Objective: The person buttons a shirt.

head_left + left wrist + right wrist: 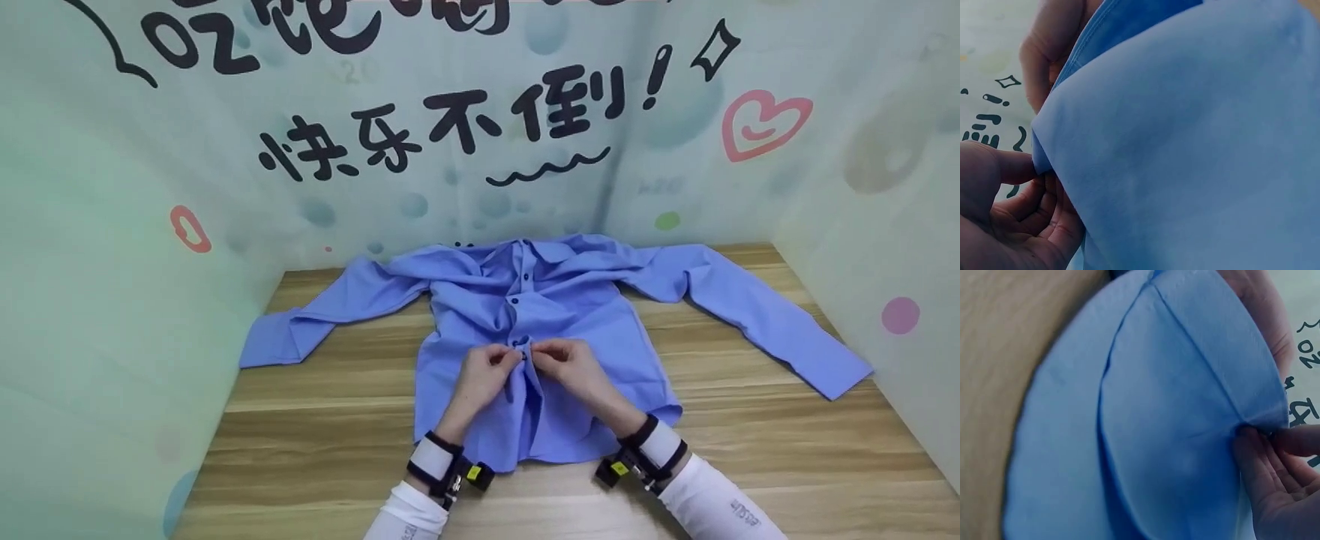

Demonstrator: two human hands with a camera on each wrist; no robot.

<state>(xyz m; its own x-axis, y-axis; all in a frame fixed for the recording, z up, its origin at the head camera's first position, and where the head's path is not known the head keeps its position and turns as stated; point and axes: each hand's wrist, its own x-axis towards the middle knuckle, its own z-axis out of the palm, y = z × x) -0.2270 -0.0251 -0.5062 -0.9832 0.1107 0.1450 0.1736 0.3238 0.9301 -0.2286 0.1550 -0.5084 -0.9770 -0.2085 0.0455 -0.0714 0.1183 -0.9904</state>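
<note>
A blue long-sleeved shirt (pixel 592 337) lies front up with its collar at the far side. Dark buttons (pixel 514 301) run down its front strip, the upper part of which lies closed. My left hand (pixel 486 375) pinches one front edge between thumb and fingers, low on the shirt. Opposite it, the right hand (pixel 574 367) pinches the other edge, the fingertips nearly meeting around a dark button (pixel 523 356). In the right wrist view, thumb and fingers (pixel 1261 467) grip the raised cloth. Whether the button sits in its hole is hidden.
The shirt's sleeves (pixel 772 326) spread out to both sides over the wood-grain table (pixel 322 427). A printed cloth backdrop (pixel 420 210) with dark lettering stands behind, with light walls (pixel 97 322) at both sides.
</note>
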